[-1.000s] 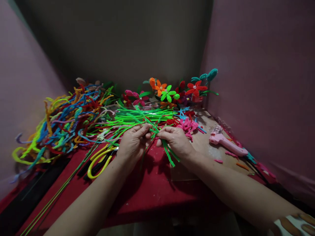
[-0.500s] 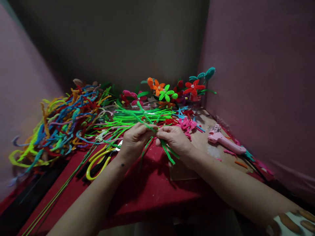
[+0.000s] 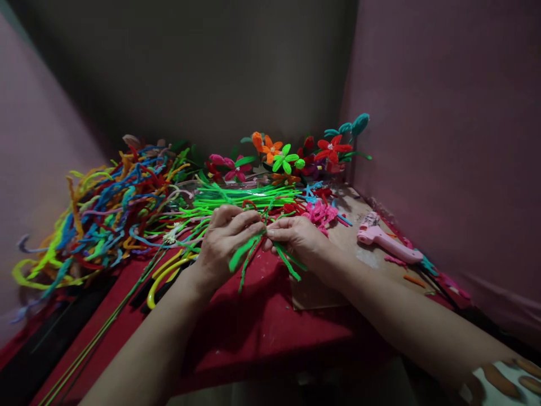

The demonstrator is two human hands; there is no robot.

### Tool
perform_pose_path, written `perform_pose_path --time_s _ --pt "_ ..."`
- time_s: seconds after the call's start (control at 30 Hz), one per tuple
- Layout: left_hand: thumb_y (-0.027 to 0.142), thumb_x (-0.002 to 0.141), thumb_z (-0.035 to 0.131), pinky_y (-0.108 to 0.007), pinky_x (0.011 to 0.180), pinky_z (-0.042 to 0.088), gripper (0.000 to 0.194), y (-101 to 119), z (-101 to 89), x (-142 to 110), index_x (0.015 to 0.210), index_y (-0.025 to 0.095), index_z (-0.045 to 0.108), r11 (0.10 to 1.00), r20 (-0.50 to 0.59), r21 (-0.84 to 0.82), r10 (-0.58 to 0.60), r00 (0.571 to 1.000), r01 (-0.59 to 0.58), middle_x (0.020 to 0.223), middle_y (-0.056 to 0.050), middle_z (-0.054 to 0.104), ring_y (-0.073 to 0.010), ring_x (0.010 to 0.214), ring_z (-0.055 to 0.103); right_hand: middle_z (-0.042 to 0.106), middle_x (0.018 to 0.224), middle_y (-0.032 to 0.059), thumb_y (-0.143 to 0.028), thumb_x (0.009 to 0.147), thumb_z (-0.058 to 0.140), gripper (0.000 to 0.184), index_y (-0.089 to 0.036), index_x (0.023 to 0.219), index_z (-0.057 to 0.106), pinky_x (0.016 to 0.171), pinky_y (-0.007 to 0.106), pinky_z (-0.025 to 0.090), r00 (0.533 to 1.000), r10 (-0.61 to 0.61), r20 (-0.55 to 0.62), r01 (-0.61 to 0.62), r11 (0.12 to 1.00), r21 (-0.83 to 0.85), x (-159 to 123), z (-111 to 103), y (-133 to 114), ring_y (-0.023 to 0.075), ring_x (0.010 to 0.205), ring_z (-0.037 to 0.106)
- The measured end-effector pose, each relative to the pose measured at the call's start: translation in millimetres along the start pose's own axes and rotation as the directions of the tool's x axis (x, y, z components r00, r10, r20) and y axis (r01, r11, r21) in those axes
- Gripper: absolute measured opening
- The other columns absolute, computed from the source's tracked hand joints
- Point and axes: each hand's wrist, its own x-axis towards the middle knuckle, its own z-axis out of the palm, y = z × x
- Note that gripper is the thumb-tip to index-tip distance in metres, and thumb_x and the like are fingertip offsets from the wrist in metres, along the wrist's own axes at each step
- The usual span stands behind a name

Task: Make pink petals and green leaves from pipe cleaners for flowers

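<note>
Green pipe cleaners (image 3: 288,262) cross between my two hands above the red tabletop, their fuzzy ends hanging down and pointing outward. My left hand (image 3: 228,239) is closed over them, its fingers curled and hiding part of the crossing. From the right, my right hand (image 3: 298,237) pinches the same pipe cleaners between thumb and forefinger. A few red strands show among the green ones. Just beyond lies a bundle of green pipe cleaners (image 3: 249,196), partly in clear plastic. Yellow-handled pliers or cutters (image 3: 158,282) lie beside my left forearm, partly hidden by it.
A tangled heap of colourful pipe cleaners (image 3: 114,214) fills the left side. Finished pipe-cleaner flowers (image 3: 285,160) stand at the back. On the right, a pink glue gun (image 3: 389,243) rests on a cardboard sheet (image 3: 319,293) near pink pieces (image 3: 321,216). Thin green stems (image 3: 105,322) lie at left.
My left hand has turned over, knuckles upward, bending a green strand from pointing away to hanging down toward me. My right hand keeps its pinch in nearly the same place.
</note>
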Motion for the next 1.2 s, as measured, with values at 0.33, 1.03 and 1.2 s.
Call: perform_pose_path --time_s 0.33,1.03,1.2 --pt "0.020 0.084 0.051 -0.035 0.078 0.034 0.018 3.3 -4.3 4.4 0.100 0.018 0.058 0.981 0.058 0.131 0.137 0.989 -0.143 0.094 -0.006 0.067 -0.0192 0.086 0.050 0.060 0.052 0.0004 -0.017 0.063 0.065 0.012 -0.013 0.058 0.055 0.051 0.022 0.039 0.999 -0.039 -0.020 0.039 0.999 0.033 3.6 -2.4 2.5 0.0079 0.047 0.052" --pt "0.021 0.082 0.053 -0.031 0.074 0.040 0.009 6.0 -4.3 9.5 0.082 0.021 0.062 0.935 0.034 -0.307 -0.172 0.984 0.174 0.083 -0.003 0.066 -0.0148 0.077 0.053 0.051 0.041 -0.0048 -0.019 0.068 0.056 0.009 -0.015 0.062 0.052 0.037 0.019 0.026 0.979 -0.065 0.191 0.046 0.993 0.105 2.6 -4.8 2.0 0.0047 0.032 0.037" --pt "0.018 0.082 0.052 -0.029 0.072 0.041 0.006 9.6 -7.2 15.0 0.083 0.019 0.059 0.963 0.065 -0.243 -0.104 0.992 0.117 0.082 -0.003 0.064 -0.0146 0.076 0.052 0.051 0.040 -0.0042 -0.015 0.066 0.055 0.006 -0.014 0.060 0.053 0.040 0.019 0.027 0.988 -0.103 0.117 0.103 0.995 0.005 1.3 -5.3 -1.2 0.0046 0.035 0.039"
